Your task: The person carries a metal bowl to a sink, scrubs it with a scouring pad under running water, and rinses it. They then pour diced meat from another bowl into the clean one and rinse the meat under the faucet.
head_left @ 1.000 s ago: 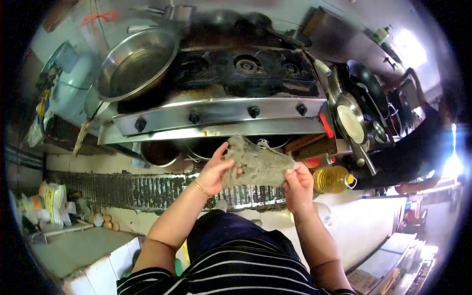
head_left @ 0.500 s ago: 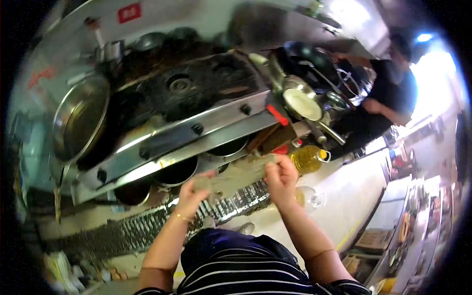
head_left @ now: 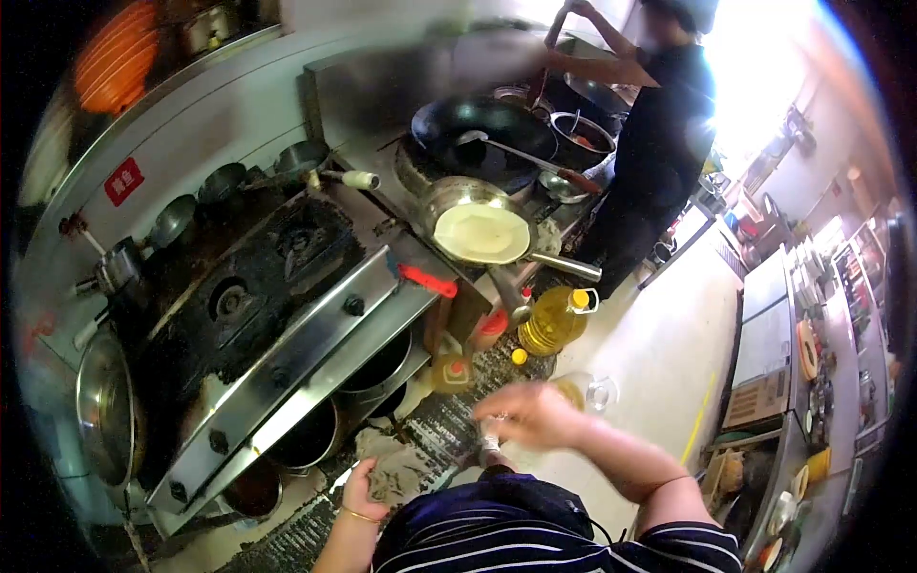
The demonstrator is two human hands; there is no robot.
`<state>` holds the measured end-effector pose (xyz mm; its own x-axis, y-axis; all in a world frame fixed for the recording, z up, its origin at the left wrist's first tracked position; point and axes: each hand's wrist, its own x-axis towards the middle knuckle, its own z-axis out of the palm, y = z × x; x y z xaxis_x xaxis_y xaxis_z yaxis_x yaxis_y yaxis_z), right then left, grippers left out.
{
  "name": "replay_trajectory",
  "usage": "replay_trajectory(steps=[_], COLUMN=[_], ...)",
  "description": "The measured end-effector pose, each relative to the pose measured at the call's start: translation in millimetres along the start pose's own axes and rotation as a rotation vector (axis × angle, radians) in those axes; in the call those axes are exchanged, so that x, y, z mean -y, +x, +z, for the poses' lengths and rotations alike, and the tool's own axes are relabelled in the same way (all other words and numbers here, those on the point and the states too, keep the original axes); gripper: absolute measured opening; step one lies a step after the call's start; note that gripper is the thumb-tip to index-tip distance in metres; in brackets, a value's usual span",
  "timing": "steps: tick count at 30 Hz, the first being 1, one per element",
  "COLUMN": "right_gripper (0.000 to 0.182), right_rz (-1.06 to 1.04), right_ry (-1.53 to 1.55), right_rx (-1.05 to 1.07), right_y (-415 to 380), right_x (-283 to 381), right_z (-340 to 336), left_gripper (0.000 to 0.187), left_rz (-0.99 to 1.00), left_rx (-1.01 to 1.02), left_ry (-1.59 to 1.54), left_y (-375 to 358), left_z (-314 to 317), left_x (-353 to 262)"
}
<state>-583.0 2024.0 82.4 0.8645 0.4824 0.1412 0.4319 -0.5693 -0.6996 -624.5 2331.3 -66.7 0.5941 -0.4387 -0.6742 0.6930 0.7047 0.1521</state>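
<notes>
A greyish, crumpled cloth (head_left: 397,470) is gripped at its edge by my left hand (head_left: 360,492), low in front of the stove. It hangs over the dark, wet floor grating. My right hand (head_left: 530,415) is apart from the cloth, over the floor near the oil jug. Its fingers are loosely bent and somewhat blurred, with a gap between thumb and fingers, and I see nothing held in them. The large jug of yellow oil (head_left: 554,323) stands beyond that hand, with a smaller bottle (head_left: 453,372) to its left.
A burner stove (head_left: 277,382) with pots below runs along the left. A pan with a white plate (head_left: 480,234) rests beyond it, its handle sticking out near a wok (head_left: 482,134). A co-worker (head_left: 664,134) stands at the back. Shelving (head_left: 812,382) lines the right.
My view has swung to the right. Earlier both hands were raised with the cloth between them; now only my left hand has it, and my right hand has come away. The co-worker's arms are raised.
</notes>
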Motion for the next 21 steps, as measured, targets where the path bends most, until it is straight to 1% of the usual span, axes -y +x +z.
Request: replay_trajectory(steps=[1,2,4,5,6,8,9,10,11,12,13,14,15,17,20,21], right_gripper=[0.023,0.022,0.024,0.025,0.026,0.028,0.029,0.029,0.033,0.037,0.042,0.047,0.065,0.069,0.068,0.065], right_rz=[-0.029,-0.063,0.366,0.403,0.451,0.514,0.502,0.486,0.562,0.554,0.543,0.529,0.601,0.521,0.495,0.514], right_ry=[-0.03,-0.06,0.116,0.082,0.056,-0.098,-0.127,-0.156,-0.184,-0.265,-0.348,-0.432,-0.479,-0.623,-0.663,-0.614], right_rx=[-0.087,-0.174,-0.216,-0.28,-0.342,-0.359,-0.342,-0.327,-0.254,-0.188,-0.12,-0.05,0.01,-0.06,0.025,0.13], right_y=[-1.5,-0.9,7.9,13.8,18.5,25.3,31.1,38.0,45.6,54.9,64.3,73.4,85.0,93.7,104.9,112.3], right_x=[-38.6,-75.5,-125.2,-167.1,-217.8,-304.3,-328.8,-351.5,-374.6,-396.2,-417.1,-436.3,-450.4,-470.6,-498.6,-511.2], right_z=[-29.4,-60.5,-126.5,-153.7,-172.1,-204.5,-217.1,-226.1,-228.8,-227.3,-223.9,-219.3,-212.0,-197.5,-191.6,-199.2], left_gripper=[0.036,0.035,0.033,0.03,0.03,0.029,0.03,0.031,0.031,0.032,0.035,0.035,0.034,0.034,0.033,0.033], left_rz=[0.062,0.1,0.184,0.219,0.242,0.282,0.359,0.345,0.333,0.323,0.351,0.363,0.374,0.384,0.446,0.444], left_rx=[-0.092,-0.074,-0.04,-0.121,-0.108,-0.092,-0.077,-0.073,-0.069,-0.065,-0.221,-0.264,-0.305,-0.391,-0.438,-0.437], left_ry=[-0.031,-0.113,-0.282,-0.31,-0.327,-0.356,-0.2,-0.266,-0.333,-0.401,-0.202,-0.189,-0.177,-0.214,-0.169,-0.179], left_y=[13.5,26.0,49.4,55.8,61.9,72.0,80.3,82.7,82.2,81.7,82.8,83.2,83.3,86.3,90.3,91.6], left_z=[3.5,2.1,6.7,22.3,32.3,45.6,47.8,59.9,71.7,85.1,98.8,109.4,117.6,130.4,141.4,143.6], left_x=[3.1,6.5,14.1,18.8,23.9,37.7,46.8,53.1,58.5,62.6,65.5,68.3,70.8,73.2,77.6,78.1])
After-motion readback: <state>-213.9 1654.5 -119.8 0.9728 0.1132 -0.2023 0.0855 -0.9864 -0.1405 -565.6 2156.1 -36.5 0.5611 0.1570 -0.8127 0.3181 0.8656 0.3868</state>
